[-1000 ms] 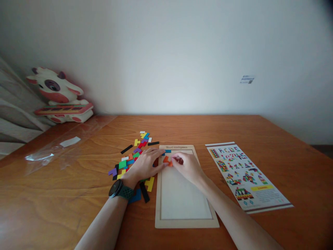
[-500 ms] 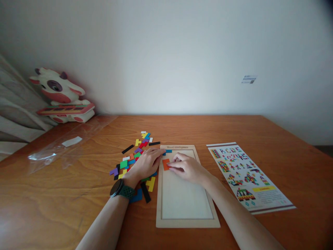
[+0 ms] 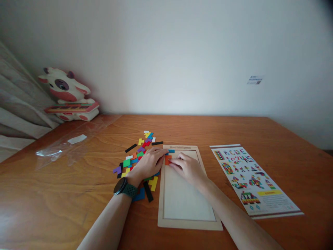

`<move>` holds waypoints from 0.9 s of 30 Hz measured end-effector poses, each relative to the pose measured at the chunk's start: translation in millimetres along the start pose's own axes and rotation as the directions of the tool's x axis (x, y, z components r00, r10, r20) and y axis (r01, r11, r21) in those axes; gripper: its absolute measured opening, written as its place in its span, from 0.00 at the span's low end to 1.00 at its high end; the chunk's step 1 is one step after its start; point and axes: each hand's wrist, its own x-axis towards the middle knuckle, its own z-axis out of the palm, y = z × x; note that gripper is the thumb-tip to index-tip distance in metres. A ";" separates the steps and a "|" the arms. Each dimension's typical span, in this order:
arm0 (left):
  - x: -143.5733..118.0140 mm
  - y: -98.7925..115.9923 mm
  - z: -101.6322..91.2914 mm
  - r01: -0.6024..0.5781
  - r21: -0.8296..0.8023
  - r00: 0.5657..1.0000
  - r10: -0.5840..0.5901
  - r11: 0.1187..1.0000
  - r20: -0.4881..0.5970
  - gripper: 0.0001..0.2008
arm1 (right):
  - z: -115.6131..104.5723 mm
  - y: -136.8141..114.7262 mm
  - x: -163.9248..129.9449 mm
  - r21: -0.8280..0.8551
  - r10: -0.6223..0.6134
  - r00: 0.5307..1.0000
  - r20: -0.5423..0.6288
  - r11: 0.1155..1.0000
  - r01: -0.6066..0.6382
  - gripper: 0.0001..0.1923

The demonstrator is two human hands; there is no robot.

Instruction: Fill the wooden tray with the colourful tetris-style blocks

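A pale wooden puzzle tray (image 3: 160, 208) lies flat in front of me. My right hand (image 3: 188, 169) reaches over it from the right, thumb and fingers pinching the edge of an orange puzzle piece (image 3: 168, 160) in the upper left of the recess. Just above it, a blue puzzle piece (image 3: 171, 151) lies in the top left corner. My left hand (image 3: 149, 161) rests across the tray's left rim, fingers stretched out, their tips against the blue piece. Beneath and beside this hand spread loose coloured pieces (image 3: 127, 163), some hidden by it.
Right of the tray lies a printed pattern sheet (image 3: 249, 184). A clear plastic bag (image 3: 56, 152) with a white label is at the left. Behind it stands a cow-shaped toy keyboard (image 3: 71, 100) near the curtain and wall.
My right hand has slid the orange piece up the tray, close beneath the blue piece, and it now sits straighter. My left hand stays at the corner. The view has shifted slightly.
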 end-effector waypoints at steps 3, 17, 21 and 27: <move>0.1 0.4 -0.3 0.001 0.004 1.000 -0.001 1.000 0.001 0.18 | -1.9 -0.7 1.2 0.083 0.046 0.999 -0.005 0.996 -0.045 0.10; 0.0 0.3 0.0 0.004 0.032 1.000 -0.004 0.999 0.005 0.16 | -3.6 5.7 1.2 0.266 0.076 0.997 0.005 0.961 -0.075 0.07; -1.6 0.6 0.1 0.004 0.060 1.000 -0.006 0.998 0.030 0.16 | -4.6 4.4 1.1 0.189 0.031 0.999 0.013 0.981 -0.032 0.08; 0.0 2.1 1.6 0.039 0.076 0.999 -0.036 0.996 -0.036 0.15 | -1.5 5.5 -0.2 0.144 -0.010 1.000 0.012 0.990 0.008 0.10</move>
